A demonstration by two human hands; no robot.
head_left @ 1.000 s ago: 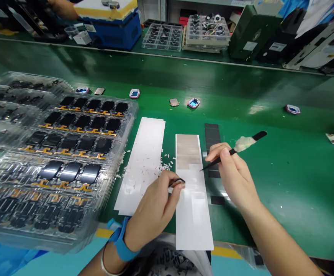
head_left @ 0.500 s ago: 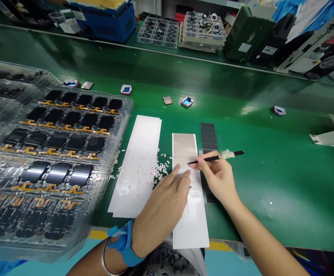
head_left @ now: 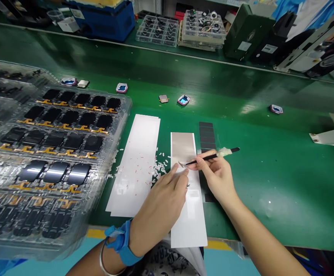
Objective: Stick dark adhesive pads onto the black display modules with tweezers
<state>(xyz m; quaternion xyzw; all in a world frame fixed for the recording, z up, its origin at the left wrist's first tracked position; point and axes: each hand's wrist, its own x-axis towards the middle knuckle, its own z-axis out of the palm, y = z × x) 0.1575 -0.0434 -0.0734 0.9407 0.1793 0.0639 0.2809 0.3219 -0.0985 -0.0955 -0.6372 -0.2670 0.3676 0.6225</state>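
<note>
My left hand rests on a long white backing strip, two fingers stretched flat on it. A small dark part pokes out from under its fingers. My right hand pinches black tweezers that have a pale wad wrapped round the shaft. The tweezer tip holds the raised corner of a small grey film piece at the edge of the strip's grey sticker area. A black strip lies just right of the white one.
Clear blister trays of black screens with orange flex tails fill the left. A stack of white sheets and scattered white bits lie beside the strip. Small modules dot the green belt. Trays and a blue box stand behind.
My left hand went from a pinch above the strip to fingers pressed flat on it. My right hand swung the tweezers left, and their tip now lifts a grey piece.
</note>
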